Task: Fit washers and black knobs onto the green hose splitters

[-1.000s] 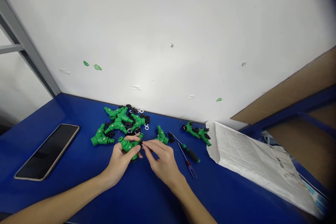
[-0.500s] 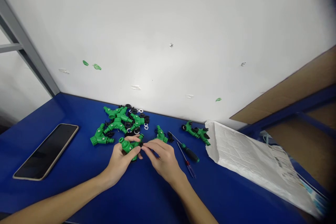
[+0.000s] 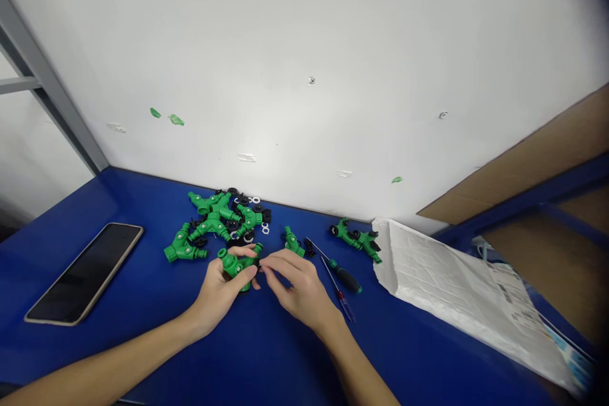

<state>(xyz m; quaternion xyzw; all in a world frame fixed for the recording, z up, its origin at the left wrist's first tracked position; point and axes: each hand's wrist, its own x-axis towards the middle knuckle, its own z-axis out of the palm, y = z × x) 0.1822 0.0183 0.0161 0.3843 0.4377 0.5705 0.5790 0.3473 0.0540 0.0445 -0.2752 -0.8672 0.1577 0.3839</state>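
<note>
Green plastic Y-connector (image 3: 236, 264) sat clenched in left hand (image 3: 221, 288), over blue worktop (image 3: 266, 349), body held steady. We noted right hand (image 3: 297, 285) close by, fingertips (image 3: 264, 268) at black fitting (image 3: 257, 262); could not tell whether grasping. Loose connectors (image 3: 214, 219) lay just beyond.

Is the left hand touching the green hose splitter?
Touching: the head view shows the left hand curled around the green hose splitter, its fingers pressed against the splitter's body.
</note>
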